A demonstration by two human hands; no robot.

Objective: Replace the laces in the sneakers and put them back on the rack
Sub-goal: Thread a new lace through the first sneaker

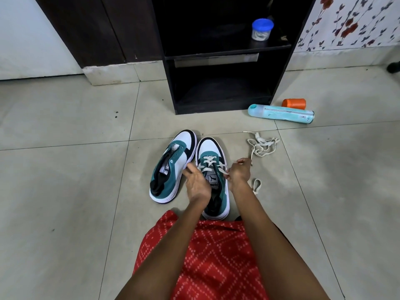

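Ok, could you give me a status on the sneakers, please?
Left hand open; right hand pinches lace. Right sneaker part-laced, left sneaker unlaced. Spare lace on floor.

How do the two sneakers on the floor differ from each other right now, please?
The left sneaker has bare eyelets and no lace; the right sneaker has a cream lace crossed through its front eyelets. The left sneaker sits angled, toe rightward; the right sneaker points straight ahead. The right hand pinches the right sneaker's lace, away from the left sneaker. Both are teal, white and black, upright on the tiled floor.
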